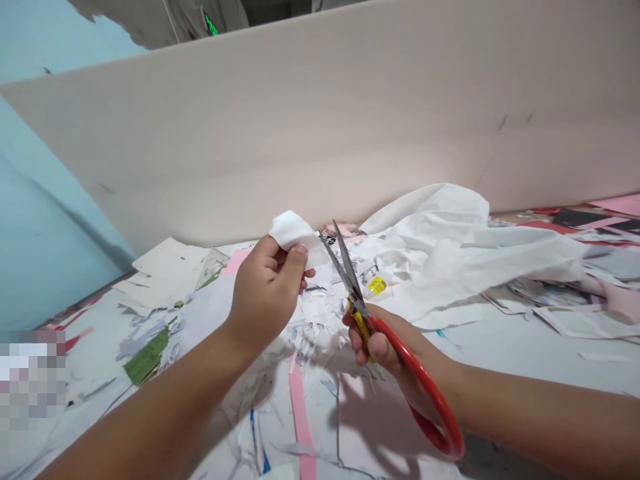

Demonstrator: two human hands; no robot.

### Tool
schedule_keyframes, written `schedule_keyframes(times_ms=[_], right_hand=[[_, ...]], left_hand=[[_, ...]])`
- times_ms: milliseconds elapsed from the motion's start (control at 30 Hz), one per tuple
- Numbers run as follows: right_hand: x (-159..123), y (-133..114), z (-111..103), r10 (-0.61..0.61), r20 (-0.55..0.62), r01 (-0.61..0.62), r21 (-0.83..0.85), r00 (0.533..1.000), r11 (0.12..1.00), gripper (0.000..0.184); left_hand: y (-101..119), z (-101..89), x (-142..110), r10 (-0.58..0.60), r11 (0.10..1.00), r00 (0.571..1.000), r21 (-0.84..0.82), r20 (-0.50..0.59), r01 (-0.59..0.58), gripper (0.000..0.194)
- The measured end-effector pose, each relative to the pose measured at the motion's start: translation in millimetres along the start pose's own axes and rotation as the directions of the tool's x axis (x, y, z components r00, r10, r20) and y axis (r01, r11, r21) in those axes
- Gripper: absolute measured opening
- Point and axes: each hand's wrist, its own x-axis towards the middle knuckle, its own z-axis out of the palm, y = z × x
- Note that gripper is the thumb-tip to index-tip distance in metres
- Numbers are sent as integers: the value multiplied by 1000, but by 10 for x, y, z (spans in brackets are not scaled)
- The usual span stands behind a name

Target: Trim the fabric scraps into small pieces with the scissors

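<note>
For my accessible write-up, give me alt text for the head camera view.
A person's left hand holds up a scrap of white paper at the open blades of red-handled scissors gripped in the right hand. Beneath them lie cut paper scraps, with a beige board behind.

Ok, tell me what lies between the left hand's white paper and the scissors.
Only a narrow gap, seen in the head view, parts the white paper in the left hand from the red-handled scissors in the right hand.

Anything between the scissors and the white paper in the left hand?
Nothing visible: the red-handled scissors in the right hand open right at the edge of the white paper in the left hand.
</note>
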Motion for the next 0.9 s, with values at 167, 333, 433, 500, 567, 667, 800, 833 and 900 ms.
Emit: schedule_keyframes(times_ms=[167, 333, 433, 500, 567, 667, 800, 833, 900], right_hand=[[-9, -36, 12, 55, 25, -54, -47, 998, 997, 63], [-1, -17, 11, 5, 11, -4, -68, 1000, 998, 61], [3, 11, 10, -16, 0, 16, -76, 1000, 997, 60], [6, 24, 11, -17, -4, 17, -65, 1000, 998, 59], [8, 34, 17, -12, -5, 12, -41, 1000, 999, 58], [10, 39, 31, -2, -7, 2, -7, 1000, 1000, 55], [11, 25, 40, 19, -2, -19, 12, 1000, 1000, 53], [11, 22, 36, 21, 4, -21, -4, 1000, 1000, 52], [12, 28, 23, 16, 17, -15, -54, 1000, 998, 52]], left_hand=[[-12, 28, -29, 33, 999, 999, -12, 23, -33, 12], [-26, 36, -46, 46, 998, 996, -57, 82, -41, 14], [-34, 34, -49, 41, 998, 994, -49, 98, -36, 14], [-34, 35, -52, 35, 999, 994, -44, 105, -31, 13], [-30, 37, -58, 33, 999, 993, -47, 109, -28, 12], [-25, 41, -67, 30, 998, 993, -52, 113, -25, 13], [-31, 37, -66, 29, 999, 991, -36, 134, -25, 13], [-33, 35, -64, 32, 999, 990, -32, 134, -28, 13], [-34, 32, -59, 31, 999, 990, -31, 139, -27, 13]])
